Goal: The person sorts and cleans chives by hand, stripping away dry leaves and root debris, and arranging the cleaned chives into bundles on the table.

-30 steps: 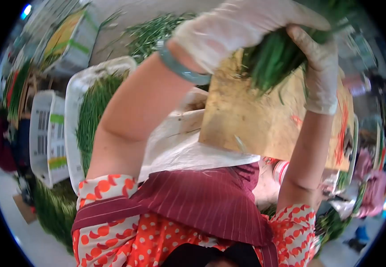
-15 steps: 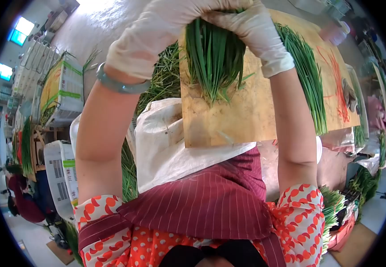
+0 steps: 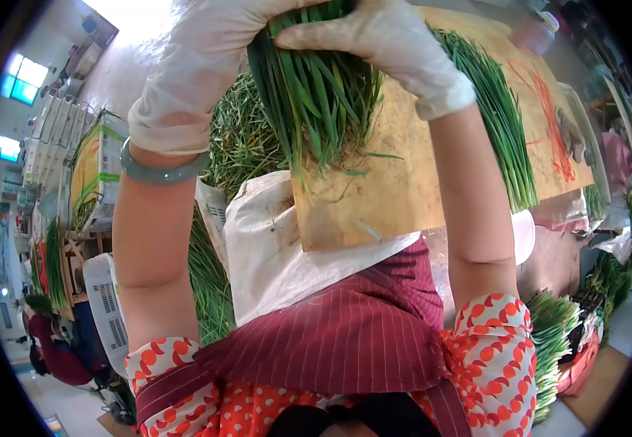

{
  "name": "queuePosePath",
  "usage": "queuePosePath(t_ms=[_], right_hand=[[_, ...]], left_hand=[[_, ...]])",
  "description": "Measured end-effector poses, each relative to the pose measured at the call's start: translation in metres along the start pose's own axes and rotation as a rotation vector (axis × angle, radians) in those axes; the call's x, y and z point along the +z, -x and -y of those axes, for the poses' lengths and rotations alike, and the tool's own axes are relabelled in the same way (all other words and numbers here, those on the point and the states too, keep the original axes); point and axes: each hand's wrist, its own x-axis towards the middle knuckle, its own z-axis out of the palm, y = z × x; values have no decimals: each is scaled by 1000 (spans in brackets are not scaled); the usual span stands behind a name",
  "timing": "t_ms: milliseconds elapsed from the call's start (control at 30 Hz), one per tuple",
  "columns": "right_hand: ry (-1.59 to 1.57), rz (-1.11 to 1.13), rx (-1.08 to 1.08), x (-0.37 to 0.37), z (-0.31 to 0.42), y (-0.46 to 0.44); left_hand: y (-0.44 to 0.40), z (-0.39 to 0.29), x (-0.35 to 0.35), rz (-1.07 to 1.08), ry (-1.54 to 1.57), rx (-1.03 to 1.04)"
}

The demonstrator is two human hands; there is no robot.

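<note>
A thick bunch of green chives (image 3: pixel 320 102) hangs leaf tips downward over the left part of a wooden board (image 3: pixel 403 175). My left hand (image 3: pixel 221 36), in a white glove, grips the bunch from its left side; its fingertips are cut off by the top edge. Across the front of the leaves lies the thumb of my right hand (image 3: pixel 374 36), also gloved, with the other fingers hidden behind the bunch. Another bunch of chives (image 3: pixel 491 116) rests on the board, right of my right hand. Loose bits of leaf are scattered below the held bunch.
Orange-red ties (image 3: pixel 549 120) lie at the board's right side. A heap of loose green leaves (image 3: pixel 239 135) is left of the board, above a white sack (image 3: pixel 265 240). Crates (image 3: pixel 97 167) stand farther left. More chives (image 3: pixel 549 335) are at lower right. Another person (image 3: pixel 57 346) is at far left.
Both hands have moved left with the bunch, which now hangs partly past the board's left edge. My right thumb has come across the front of the leaves.
</note>
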Motion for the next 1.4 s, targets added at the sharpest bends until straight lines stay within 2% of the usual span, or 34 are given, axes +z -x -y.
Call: queuePosePath(t_ms=[200,333,400,467,500,533,567,600,633,667,700,767,833,933,967,1000,1033,1067,1133,1167,1200,1233,1267,1300,1333,1367,1400], right_hand=[[-66,-55,-26,26,-17,-11],[-88,82,29,34,-71,7],[-25,196,278,38,-92,31],[56,278,168,63,-153,55],[259,286,157,72,-156,61],[461,292,148,84,-153,71],[457,290,146,97,-155,78],[403,226,287,110,-158,83],[348,162,425,120,-157,86],[347,168,420,125,-153,89],[371,151,406,130,-147,91],[361,90,314,138,-128,97],[233,111,269,137,-127,111],[305,173,249,119,-99,133],[307,157,237,113,-89,141],[403,326,229,100,-66,142],[402,454,265,90,-51,135],[401,583,299,79,-36,128],[144,524,272,65,-31,106],[-13,380,170,56,-32,83],[-70,200,243,59,-17,53],[-124,18,314,70,-5,19],[-120,-10,46,82,-9,-16],[-93,55,102,95,-5,-45],[-69,118,158,110,-1,-73],[-359,274,158,140,-22,-96],[-648,435,155,168,-54,-107]], left_hand=[[-6,3,8,8,-34,3],[-8,-2,-12,-50,-25,-6],[-6,0,-23,-98,-40,-9],[-1,7,-44,-69,-89,74],[-2,6,-51,-113,131,-12],[-2,5,-59,-158,352,-100],[3,7,-71,-109,381,-63],[2,6,-90,-110,378,-61],[-1,5,-113,-237,289,-45],[-2,4,-135,-367,200,-29],[0,4,-152,-377,197,-26],[7,3,-185,-530,158,-7],[15,5,-214,-552,148,18],[38,-10,-258,-607,151,-11],[49,-16,-276,-586,234,76],[62,-22,-298,-565,312,164],[71,-29,-333,-611,328,168],[78,-34,-336,-623,321,183],[91,-45,-327,-763,317,266],[98,-49,-316,-728,285,238],[101,-53,-293,-730,283,242],[102,-55,-269,-541,371,213],[100,-58,-253,-352,454,187],[97,-60,-241,-355,447,196],[94,-63,-231,-245,542,178],[93,-68,-229,-136,635,159],[95,-71,-235,-143,622,169]])
